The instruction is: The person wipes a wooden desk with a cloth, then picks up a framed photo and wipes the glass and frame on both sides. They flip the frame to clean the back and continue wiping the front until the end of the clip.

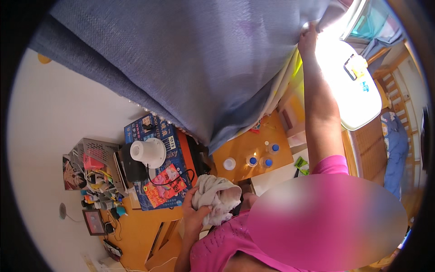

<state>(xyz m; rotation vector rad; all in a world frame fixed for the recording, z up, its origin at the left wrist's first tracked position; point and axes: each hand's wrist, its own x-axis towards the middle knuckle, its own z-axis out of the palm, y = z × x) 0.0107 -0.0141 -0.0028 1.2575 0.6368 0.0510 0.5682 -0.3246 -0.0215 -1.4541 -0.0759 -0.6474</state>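
My left hand is closed round a crumpled greyish-white cloth, held close to my pink shirt. Stretched far out at the upper right, my right hand grips the edge of a large blue-grey curtain. Bright light at the window washes out part of that hand's surroundings. The curtain spreads across the upper middle, and its lower edge hangs over a wooden desk.
Bottles with blue caps stand on the wooden desktop. To the left are a white lamp-like object, a blue patterned box and a grey basket. A white lidded bin is right of my right forearm, near a bed.
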